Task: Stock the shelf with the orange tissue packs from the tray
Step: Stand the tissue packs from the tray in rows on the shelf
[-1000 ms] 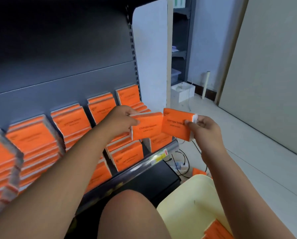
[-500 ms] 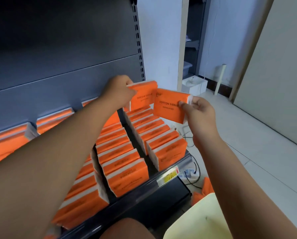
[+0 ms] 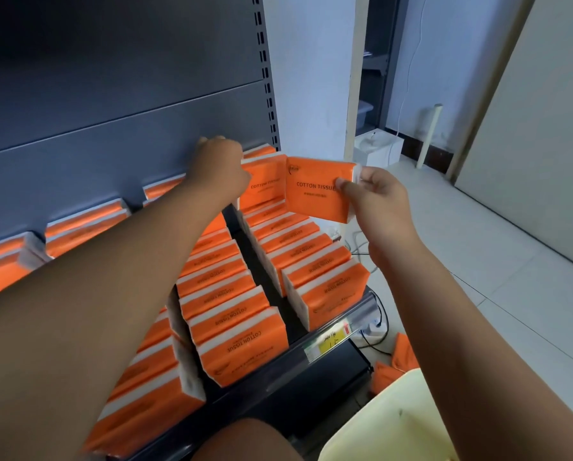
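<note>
My left hand [image 3: 220,164], fingers curling round its edge, is seating the first pack [image 3: 265,181] at the back of the shelf's [image 3: 278,364] rightmost row. My right hand [image 3: 378,197] is pinching the second pack [image 3: 318,191] just beside it. The rows are looking nearly full, and the tray's [image 3: 388,424] visible part is showing none.

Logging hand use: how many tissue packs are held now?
2. The left hand grips the first pack at the back of the rightmost row; the right hand pinches the second pack beside it.
</note>
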Available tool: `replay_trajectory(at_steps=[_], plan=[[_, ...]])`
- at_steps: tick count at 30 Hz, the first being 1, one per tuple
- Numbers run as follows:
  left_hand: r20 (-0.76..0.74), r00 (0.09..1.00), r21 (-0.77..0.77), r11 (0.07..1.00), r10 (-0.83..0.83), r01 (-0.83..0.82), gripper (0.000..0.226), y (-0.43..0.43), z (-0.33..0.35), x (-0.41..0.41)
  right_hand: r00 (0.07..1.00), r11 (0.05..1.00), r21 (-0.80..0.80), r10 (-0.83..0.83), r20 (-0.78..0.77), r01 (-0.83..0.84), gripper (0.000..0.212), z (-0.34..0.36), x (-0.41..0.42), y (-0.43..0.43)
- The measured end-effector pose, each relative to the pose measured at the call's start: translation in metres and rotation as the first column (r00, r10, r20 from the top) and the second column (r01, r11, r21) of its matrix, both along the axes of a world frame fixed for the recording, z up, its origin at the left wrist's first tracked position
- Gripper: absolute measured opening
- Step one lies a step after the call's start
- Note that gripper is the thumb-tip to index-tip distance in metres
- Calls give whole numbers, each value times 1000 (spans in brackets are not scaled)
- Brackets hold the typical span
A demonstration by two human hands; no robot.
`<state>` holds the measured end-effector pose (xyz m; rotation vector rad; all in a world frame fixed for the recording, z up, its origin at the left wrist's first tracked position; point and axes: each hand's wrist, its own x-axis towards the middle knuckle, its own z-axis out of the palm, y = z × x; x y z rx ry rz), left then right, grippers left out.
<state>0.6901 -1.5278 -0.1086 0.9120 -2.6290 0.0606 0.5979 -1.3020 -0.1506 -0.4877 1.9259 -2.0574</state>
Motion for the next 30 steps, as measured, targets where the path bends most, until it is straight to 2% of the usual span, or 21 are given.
replay_trajectory(at_steps=[5,9,16,19,23,25,30], plan=[[75,997,-85,996,3,4,25,-2,1,0,998,998,7,67,-6,-67,19,0,-2,-11],[69,998,-104,994,-10,17,33,-6,-5,2,991,991,23,129,-33,-129,9,-4,-3,-23],[20,999,-86,995,-51,52,40,-9,-2,10,965,968,138,226,-135,-208,16,-13,-6,-44],[-15,996,-57,994,-93,92,31,-6,0,14,951,956,196,255,-177,-220,22,-11,-5,-53],[-26,987,-7,987,-158,158,42,2,4,21,940,951,227,259,-222,-209,23,-7,-6,-61],[-32,982,5,982,-187,188,40,7,4,24,939,953,237,245,-240,-188,23,-7,-6,-65],[-22,976,-52,975,-218,217,29,14,-1,29,937,948,289,217,-273,-135,25,-13,-6,-72]])
